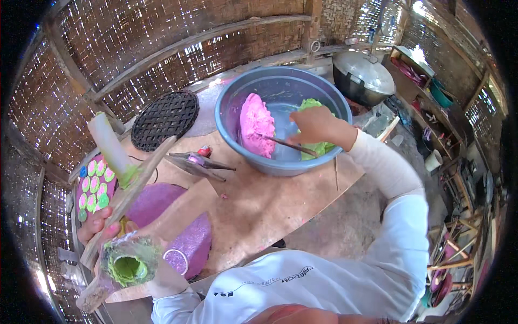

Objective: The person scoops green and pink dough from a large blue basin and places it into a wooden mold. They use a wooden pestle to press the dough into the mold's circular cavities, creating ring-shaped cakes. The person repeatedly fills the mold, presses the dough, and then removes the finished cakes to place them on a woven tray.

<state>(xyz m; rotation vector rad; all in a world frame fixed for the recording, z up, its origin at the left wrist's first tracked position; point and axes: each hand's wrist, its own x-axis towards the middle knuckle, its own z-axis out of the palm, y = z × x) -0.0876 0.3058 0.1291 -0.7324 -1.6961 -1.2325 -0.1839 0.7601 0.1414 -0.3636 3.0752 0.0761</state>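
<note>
At the lower left, the fingers of my left hand [96, 227] are wrapped round a wooden press [141, 186]. Green dough coats the inside of its round hole, and a pale plunger [110, 146] with green dough at its end stands out beside the wooden bar. My right hand [319, 125] is inside a blue-grey basin [280, 165], over a lump of green dough [310, 103] that it partly covers. Its visible fingers look spread, and nothing shows between them. Left of it sits a lump of pink dough [256, 121], with a thin dark stick [291, 144] leaning from it toward the green dough.
Pink-and-green dough rounds [94, 184] lie on a purple sheet at far left. A purple round surface [200, 243] is beneath the press. Nearby are a dark lattice disc [164, 120], a wooden clamp-like tool [202, 166], and a lidded metal pot [364, 75] behind the basin.
</note>
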